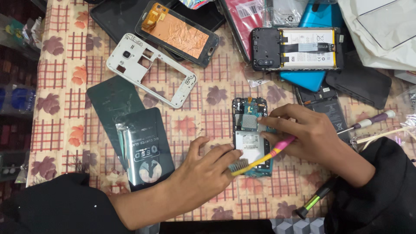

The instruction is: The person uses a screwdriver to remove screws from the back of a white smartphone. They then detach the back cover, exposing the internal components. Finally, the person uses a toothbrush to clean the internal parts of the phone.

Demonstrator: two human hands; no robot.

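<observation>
An opened phone body (251, 112) with a bare circuit board and a white battery lies on the checked tablecloth near the middle. My right hand (310, 136) grips a toothbrush (260, 159) with a pink and yellow handle, and its fingertips rest on the phone's upper part. The bristle end points left, over the phone's lower edge. My left hand (208, 167) lies flat beside the phone, fingertips touching its lower left side and the brush head.
A white phone frame (149, 71), a screen panel with copper backing (180, 32) and dark glass packets (141, 143) lie to the left. Another opened phone (297, 48), a blue back cover (303, 80) and screwdrivers (372, 119) (316, 200) sit to the right.
</observation>
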